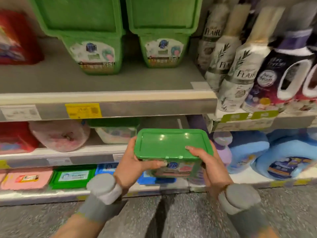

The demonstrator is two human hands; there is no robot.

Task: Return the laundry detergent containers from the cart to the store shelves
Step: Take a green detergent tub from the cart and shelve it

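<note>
Both hands hold the green tub (171, 148): left hand (135, 162) and right hand (205, 162) grip its sides, keeping it level below the shelf (120, 83) where matching tubs (96, 48) sit.

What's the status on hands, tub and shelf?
Left hand and right hand both grip the green detergent tub, lid closed. Matching green tubs on upper shelf; open space in front. Nothing in the way.

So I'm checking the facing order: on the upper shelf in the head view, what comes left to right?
Red jug → left green tub → right green tub → white Flair bottles → dark purple bottles.
</note>
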